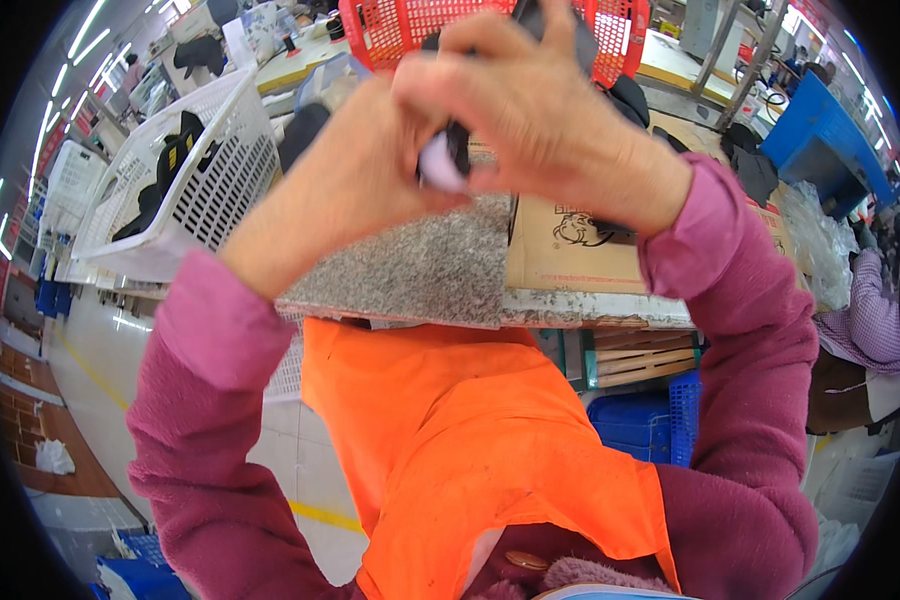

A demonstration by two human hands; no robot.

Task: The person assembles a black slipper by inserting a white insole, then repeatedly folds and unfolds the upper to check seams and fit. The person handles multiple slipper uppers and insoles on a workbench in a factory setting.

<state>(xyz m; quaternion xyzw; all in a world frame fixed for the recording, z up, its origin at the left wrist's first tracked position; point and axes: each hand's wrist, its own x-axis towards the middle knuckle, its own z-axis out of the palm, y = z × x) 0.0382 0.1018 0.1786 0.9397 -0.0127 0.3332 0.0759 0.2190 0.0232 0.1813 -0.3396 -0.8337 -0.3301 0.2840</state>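
Both my hands are raised over the worktop and close together, somewhat blurred. Between them is a small black piece with a pale lilac face (pixel 442 165); its kind is hard to make out, as the fingers cover most of it. My left hand (pixel 365 150) is closed around its left side. From the other side my right hand (pixel 545 120) grips it with the thumb low and some fingers raised. Behind the right fingers, dark pieces show in front of a red plastic basket (pixel 375 30).
A white plastic basket (pixel 225 165) with black pieces stands at left. Flattened cardboard (pixel 570 265) lies on the grey worktop (pixel 410 270), with dark pieces farther right. A blue bin (pixel 830 130) and a person in a checked sleeve (pixel 875 310) are at right.
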